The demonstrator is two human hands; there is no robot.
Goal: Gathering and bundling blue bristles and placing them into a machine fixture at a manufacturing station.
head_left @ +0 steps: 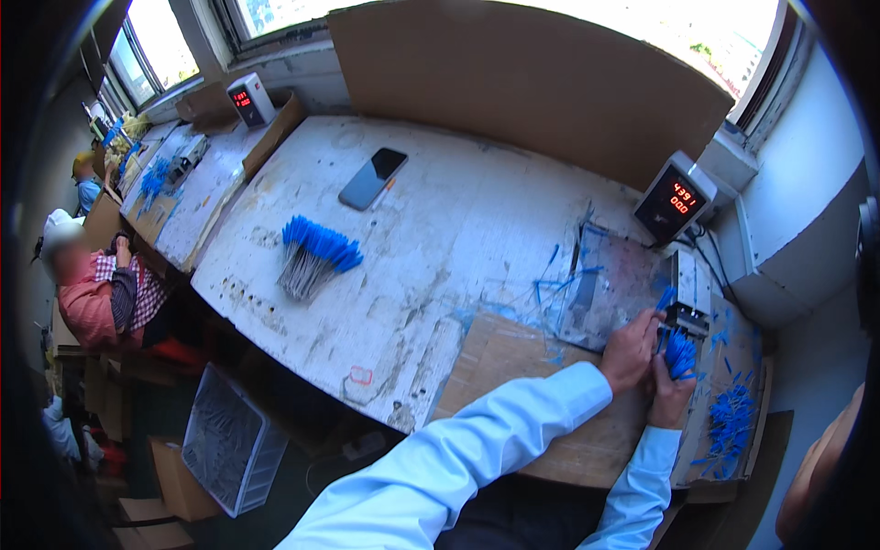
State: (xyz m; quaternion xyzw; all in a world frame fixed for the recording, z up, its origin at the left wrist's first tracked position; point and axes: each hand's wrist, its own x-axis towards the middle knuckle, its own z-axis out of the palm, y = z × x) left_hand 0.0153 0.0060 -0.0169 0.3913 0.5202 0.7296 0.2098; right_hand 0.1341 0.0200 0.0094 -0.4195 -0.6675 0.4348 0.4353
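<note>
My left hand (631, 352) is closed in a pinch at the front of a small metal device (689, 289). What its fingers hold, if anything, is too small to make out; a blue bit shows just above them. Right beside it, my right hand (672, 394) is closed around a bunch of blue-tipped wires (679, 356), their blue ends fanning up by the device. Another bundle of blue-tipped grey wires (316, 258) lies on the white worktable (403, 275), well to the left of my hands.
A dark phone (374, 179) lies toward the back. Behind the device stands a box with a red digital display (676, 200). Loose blue pieces (731, 423) are heaped at the right edge. A clear plastic bin (229, 440) stands below at left. A co-worker (101, 284) sits at far left.
</note>
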